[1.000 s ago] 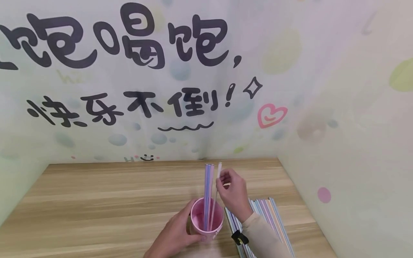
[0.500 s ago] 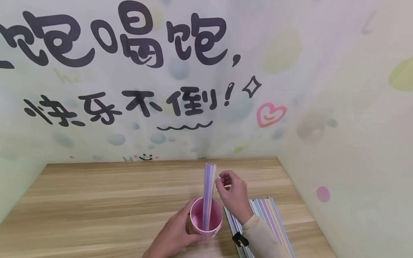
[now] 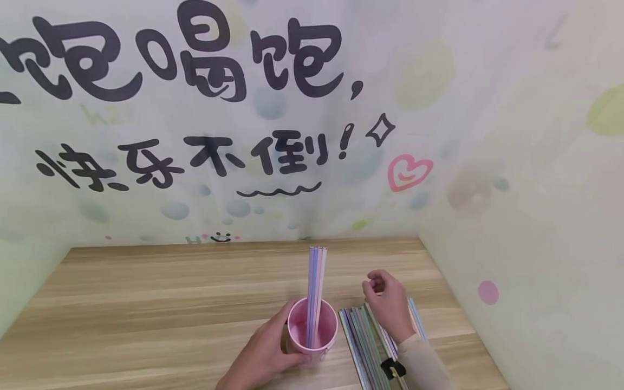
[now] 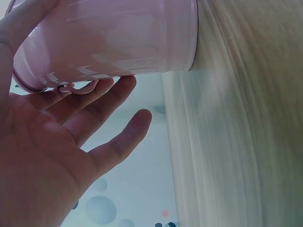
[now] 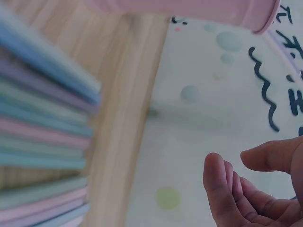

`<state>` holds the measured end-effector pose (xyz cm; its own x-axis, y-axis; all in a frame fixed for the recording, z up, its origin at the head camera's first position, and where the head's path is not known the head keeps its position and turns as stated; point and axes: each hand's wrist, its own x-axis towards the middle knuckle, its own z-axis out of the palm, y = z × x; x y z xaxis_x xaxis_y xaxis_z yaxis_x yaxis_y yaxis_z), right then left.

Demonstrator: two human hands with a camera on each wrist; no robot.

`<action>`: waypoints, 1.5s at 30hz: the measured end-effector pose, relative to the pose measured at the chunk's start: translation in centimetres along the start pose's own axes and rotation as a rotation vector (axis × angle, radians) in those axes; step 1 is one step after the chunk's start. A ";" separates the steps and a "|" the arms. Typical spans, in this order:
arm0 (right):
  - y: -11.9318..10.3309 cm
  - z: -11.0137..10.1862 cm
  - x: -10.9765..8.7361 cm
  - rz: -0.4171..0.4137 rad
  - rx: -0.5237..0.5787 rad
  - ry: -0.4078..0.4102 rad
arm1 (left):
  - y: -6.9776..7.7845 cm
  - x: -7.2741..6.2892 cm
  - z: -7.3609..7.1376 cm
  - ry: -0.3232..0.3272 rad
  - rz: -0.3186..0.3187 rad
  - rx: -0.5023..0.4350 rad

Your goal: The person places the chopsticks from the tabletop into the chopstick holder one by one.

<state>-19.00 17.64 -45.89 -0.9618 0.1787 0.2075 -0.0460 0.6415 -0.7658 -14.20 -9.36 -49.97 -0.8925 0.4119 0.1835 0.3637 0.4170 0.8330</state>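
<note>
My left hand (image 3: pixel 265 346) grips a pink cup (image 3: pixel 325 355) standing on the table, thumb on the near side. In the left wrist view the fingers (image 4: pixel 125 87) lie along the wall of the cup (image 4: pixel 118 38), beside a small pink loop (image 4: pixel 80 90). Several long, thin pastel sticks (image 3: pixel 314 292) lean together inside the cup and rise well above its rim. My right hand (image 3: pixel 390 303) hovers over loose sticks (image 3: pixel 361 336) on the table. It holds nothing; thumb and forefinger are apart in the right wrist view, the other fingers loosely bent.
Loose pastel sticks (image 5: pixel 42 127) lie side by side right of the cup, partly hidden under the right forearm. The wooden table (image 3: pixel 170 314) meets a printed back wall (image 3: pixel 312 216) and a right side wall (image 3: pixel 526 216).
My right hand let go of a whitish stick, which now stands with the others in the cup. It then moved right and slightly down, over the loose sticks. The left hand stayed on the cup.
</note>
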 end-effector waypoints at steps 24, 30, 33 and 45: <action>9.9 -7.2 0.3 0.168 -0.242 -0.038 | 0.3 0.0 -0.1 -0.018 -0.024 -0.014; 11.3 -7.7 0.2 0.186 -0.264 -0.045 | 0.1 0.0 0.0 -0.008 -0.010 0.000; 11.9 -7.9 0.1 0.186 -0.270 -0.061 | 0.1 0.0 0.0 -0.005 -0.005 0.002; 13.0 -7.5 0.0 0.203 -0.366 -0.159 | 0.1 0.0 0.0 -0.006 -0.020 -0.003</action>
<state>-17.60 31.61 -51.27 -0.9724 0.2292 -0.0431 0.2187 0.8322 -0.5095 -14.17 -9.36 -49.90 -0.8979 0.4087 0.1637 0.3452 0.4226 0.8380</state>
